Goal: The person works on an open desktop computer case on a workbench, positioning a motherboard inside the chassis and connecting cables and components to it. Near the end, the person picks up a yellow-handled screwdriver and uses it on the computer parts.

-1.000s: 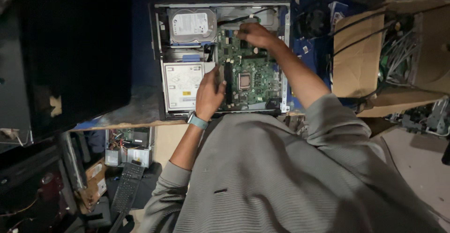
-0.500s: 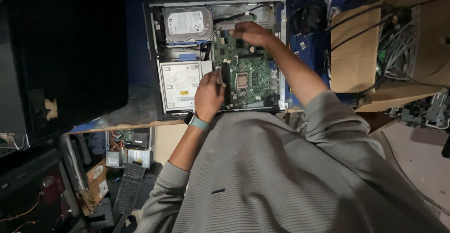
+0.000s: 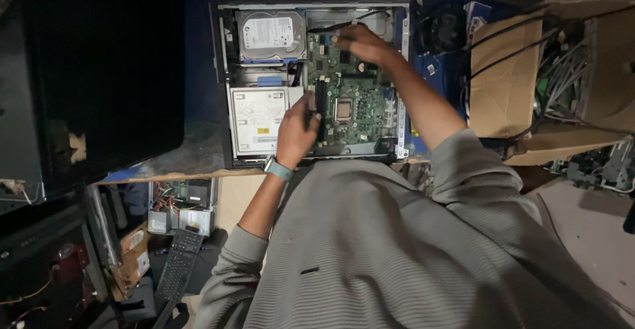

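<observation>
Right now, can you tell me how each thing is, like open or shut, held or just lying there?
Computer case: open, side panel off, lying flat.
Motherboard: uncovered, seated inside the case.
Hard drive: seated in its bay, untouched.
Left hand: grip closed on the motherboard's left edge.
Right hand: fingers pressed down at the motherboard's top.
Cardboard box: open, cables spilling out.
Keyboard: lying on the floor, unused.

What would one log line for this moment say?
left hand: on motherboard left edge | right hand: at board's top | open computer case | hard drive top left
</observation>
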